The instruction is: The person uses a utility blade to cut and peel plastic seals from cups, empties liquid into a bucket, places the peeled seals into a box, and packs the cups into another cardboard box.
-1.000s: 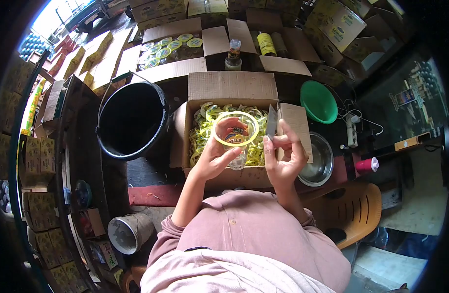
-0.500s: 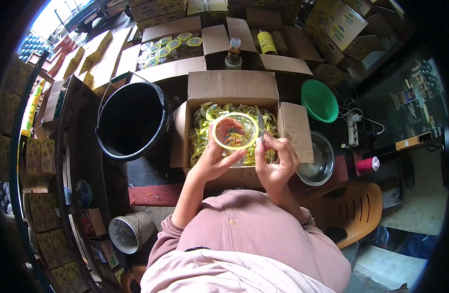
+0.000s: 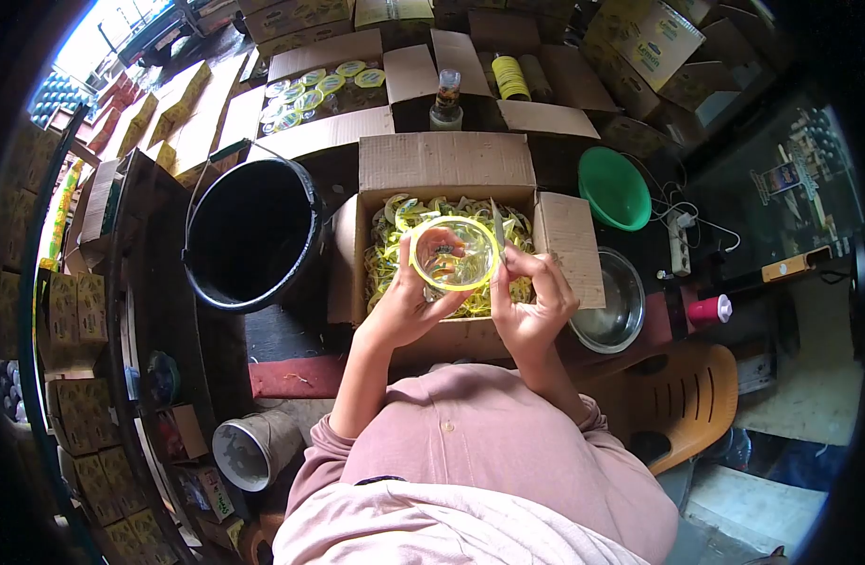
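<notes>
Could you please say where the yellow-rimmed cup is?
Near the head view's centre, the yellow-rimmed clear cup is in the left hand over the cardboard box, left of the blade in the right hand.

Bright yellow rings the rim of the clear cup (image 3: 470,269), and here comes dull grey on the blade (image 3: 497,226)! The strips (image 3: 387,247) are a riot of lemon, lime and see-through patches, against plain tan-brown for the cardboard box (image 3: 446,162). The big bucket (image 3: 253,235) goes black all over; the bowl (image 3: 613,188) answers in vivid, unpatterned green. It's black for the bench (image 3: 270,341), deep red for the mat (image 3: 296,378). Magenta on the bottle (image 3: 703,312), white on its cap (image 3: 725,308)! The chair (image 3: 688,431) shows orange-tan, striped by dark slots. Dusty mauve, plain, for the shirt (image 3: 517,433); paler pink for the cloth (image 3: 404,527). And the stack (image 3: 510,78) shines yellow, finely banded.
</notes>
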Tool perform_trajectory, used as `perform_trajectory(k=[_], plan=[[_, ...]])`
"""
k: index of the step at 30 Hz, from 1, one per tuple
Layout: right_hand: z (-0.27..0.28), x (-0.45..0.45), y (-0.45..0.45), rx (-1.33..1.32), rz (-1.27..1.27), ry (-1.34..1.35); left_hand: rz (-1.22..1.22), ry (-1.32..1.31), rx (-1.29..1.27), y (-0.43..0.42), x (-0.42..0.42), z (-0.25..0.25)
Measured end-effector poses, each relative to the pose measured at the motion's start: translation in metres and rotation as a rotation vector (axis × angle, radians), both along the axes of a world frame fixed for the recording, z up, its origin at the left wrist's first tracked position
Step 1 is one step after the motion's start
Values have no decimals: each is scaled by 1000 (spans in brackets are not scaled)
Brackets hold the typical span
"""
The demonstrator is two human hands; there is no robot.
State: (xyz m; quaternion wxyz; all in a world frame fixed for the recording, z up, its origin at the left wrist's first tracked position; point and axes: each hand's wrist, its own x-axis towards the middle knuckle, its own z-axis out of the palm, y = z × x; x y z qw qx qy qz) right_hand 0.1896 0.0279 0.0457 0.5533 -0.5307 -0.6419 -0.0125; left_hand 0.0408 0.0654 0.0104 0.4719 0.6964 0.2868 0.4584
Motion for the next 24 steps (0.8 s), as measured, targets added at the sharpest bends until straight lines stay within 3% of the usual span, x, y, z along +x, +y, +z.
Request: perform_trajectory(k=[24], plan=[[-9,-4,2,-24,75,35,-41,8,22,6,-15,0]])
